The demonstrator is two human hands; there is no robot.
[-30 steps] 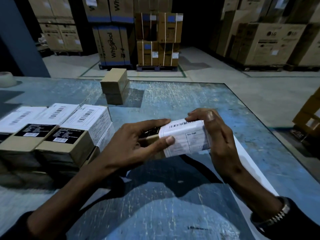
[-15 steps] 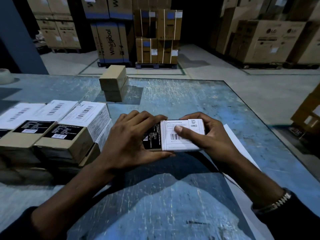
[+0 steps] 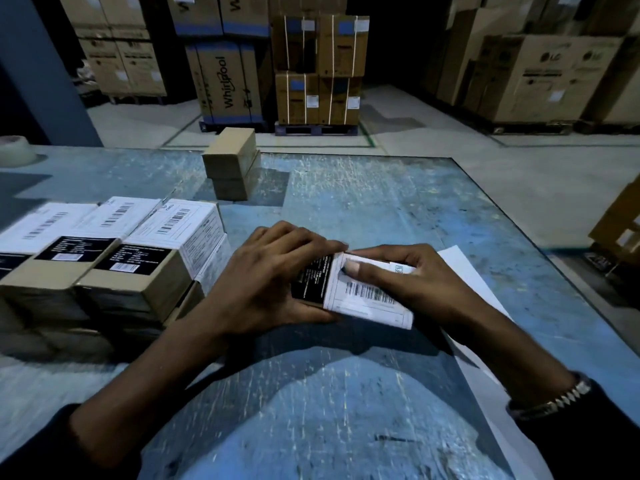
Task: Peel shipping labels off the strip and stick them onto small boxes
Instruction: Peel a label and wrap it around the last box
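The left hand (image 3: 266,282) grips the box's (image 3: 311,284) left end; the right hand (image 3: 412,285) holds the other end, thumb pressing the label (image 3: 367,299) flat. The box rests on the table (image 3: 381,209), beside labelled boxes (image 3: 114,268).

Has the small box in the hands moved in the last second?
Yes. The small box went from tilted up to flat on the table, nearer the labelled stack.

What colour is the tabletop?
Scratched, worn blue tabletop, seen in the head view.
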